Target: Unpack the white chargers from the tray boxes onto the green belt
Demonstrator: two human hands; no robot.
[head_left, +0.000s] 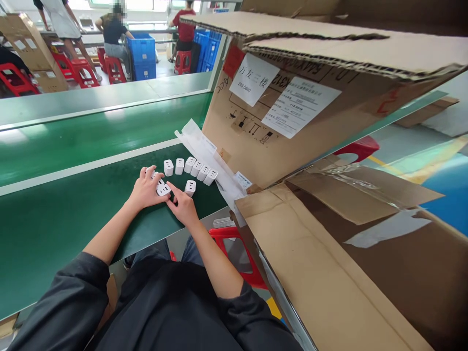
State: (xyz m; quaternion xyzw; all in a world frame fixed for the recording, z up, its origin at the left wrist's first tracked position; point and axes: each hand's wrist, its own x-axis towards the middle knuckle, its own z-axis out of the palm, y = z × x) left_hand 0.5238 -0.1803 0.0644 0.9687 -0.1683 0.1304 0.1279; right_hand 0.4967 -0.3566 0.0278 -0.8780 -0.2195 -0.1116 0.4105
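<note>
Left hand (pixel 145 189) clamped round short row of white slotted blocks (pixel 164 190) on green bench (pixel 73 219); right hand (pixel 185 209) fingertips at row's near end, whether pinching can't tell. Blocks look light, stiff, smooth, likely slippery, not very fragile. Best hold: flat sides, off slotted faces.
</note>
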